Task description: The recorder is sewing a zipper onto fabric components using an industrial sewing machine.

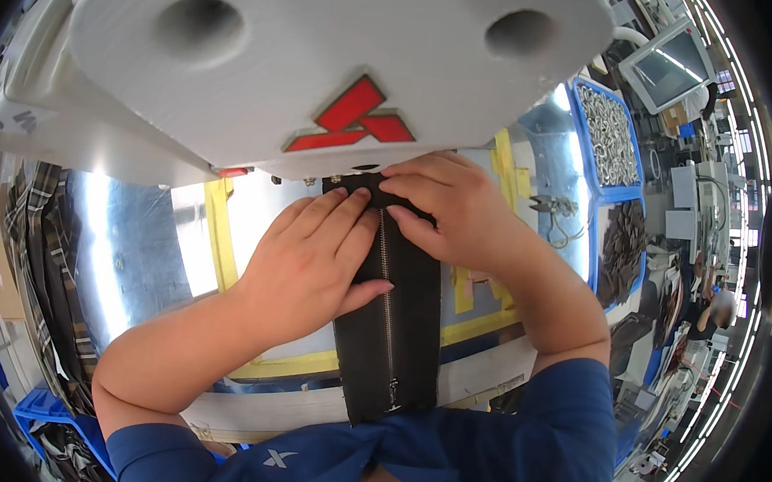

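A black fabric strip (412, 322) with a lengthwise metal zipper (385, 307) lies under the grey sewing machine head (335, 70); its slider (393, 387) is near the lower end. My left hand (310, 258) rests on the strip's upper left, fingers stretched and slightly spread, thumb on the zipper tape. My right hand (449, 214) has curled fingers at the strip's top right, thumb and forefinger holding it beside the upper zipper end. What lies beneath the machine head is partly hidden.
Yellow tape (223, 235) borders the work surface. Blue bins of metal parts (606, 135) and dark pieces (620, 251) stand right, near snips (547, 207) and a monitor (666, 64). Plaid fabric (57, 265) and a blue crate (48, 410) are left. Another person (708, 318) is at far right.
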The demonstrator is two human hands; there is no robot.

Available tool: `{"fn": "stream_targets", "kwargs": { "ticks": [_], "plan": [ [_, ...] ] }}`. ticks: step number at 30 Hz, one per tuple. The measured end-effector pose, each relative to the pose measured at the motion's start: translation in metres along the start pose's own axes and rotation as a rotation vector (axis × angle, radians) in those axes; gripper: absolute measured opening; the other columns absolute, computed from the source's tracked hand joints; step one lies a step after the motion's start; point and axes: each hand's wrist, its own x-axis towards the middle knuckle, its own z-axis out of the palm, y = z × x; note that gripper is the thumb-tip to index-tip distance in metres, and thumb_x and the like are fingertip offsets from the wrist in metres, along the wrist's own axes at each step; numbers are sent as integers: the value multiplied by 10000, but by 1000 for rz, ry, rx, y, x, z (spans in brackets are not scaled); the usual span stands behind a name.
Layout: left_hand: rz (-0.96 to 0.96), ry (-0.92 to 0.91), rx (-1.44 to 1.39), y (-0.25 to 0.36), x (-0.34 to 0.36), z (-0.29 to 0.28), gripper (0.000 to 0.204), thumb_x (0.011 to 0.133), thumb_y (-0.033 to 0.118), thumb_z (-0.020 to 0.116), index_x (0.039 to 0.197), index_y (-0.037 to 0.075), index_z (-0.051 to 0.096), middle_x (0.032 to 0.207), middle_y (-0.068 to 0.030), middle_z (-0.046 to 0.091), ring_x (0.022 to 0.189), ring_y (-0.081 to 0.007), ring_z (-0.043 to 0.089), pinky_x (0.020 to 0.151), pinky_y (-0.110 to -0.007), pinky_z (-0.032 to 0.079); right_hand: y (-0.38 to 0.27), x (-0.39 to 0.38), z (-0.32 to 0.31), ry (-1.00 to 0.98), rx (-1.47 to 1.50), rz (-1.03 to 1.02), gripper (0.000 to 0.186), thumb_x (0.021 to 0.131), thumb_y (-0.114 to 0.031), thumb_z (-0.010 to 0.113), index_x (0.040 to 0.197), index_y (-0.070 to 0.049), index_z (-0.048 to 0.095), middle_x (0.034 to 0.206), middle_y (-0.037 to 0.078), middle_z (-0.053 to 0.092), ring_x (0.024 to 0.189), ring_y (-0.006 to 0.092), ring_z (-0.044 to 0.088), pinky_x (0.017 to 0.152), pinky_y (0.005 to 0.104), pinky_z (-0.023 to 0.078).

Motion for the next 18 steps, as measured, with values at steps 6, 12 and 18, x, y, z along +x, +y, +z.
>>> {"fn": "stream_targets", "kwargs": {
  "ticks": [6, 12, 18],
  "plan": [
    [-5, 1, 8, -1, -1, 0, 704, 780, 433, 784, 1263, -39, 584, 1323, -208, 596, 1204, -386, 579, 1031, -473, 454, 4, 2, 4, -13, 3, -7, 229, 825, -147, 730, 1031, -46, 737, 1133, 97, 714, 1030, 317, 673, 943, 426, 530],
    [-7, 9, 1, -1, 0, 1, 711, 779, 425, 784, 1280, -34, 578, 1332, -198, 596, 1204, -376, 576, 1030, -469, 450, 3, 3, 3, -29, -57, -51, 242, 818, -153, 732, 1034, -45, 732, 1124, 86, 713, 1017, 299, 671, 931, 422, 530],
    [-15, -7, 17, -1, 0, 0, 719, 768, 433, 785, 1283, -27, 583, 1359, -182, 587, 1204, -357, 567, 1026, -462, 439, -2, 6, 1, -58, -132, -87, 229, 817, -137, 719, 1027, -48, 728, 1125, 77, 713, 1005, 275, 664, 912, 400, 535]
  ]
}}
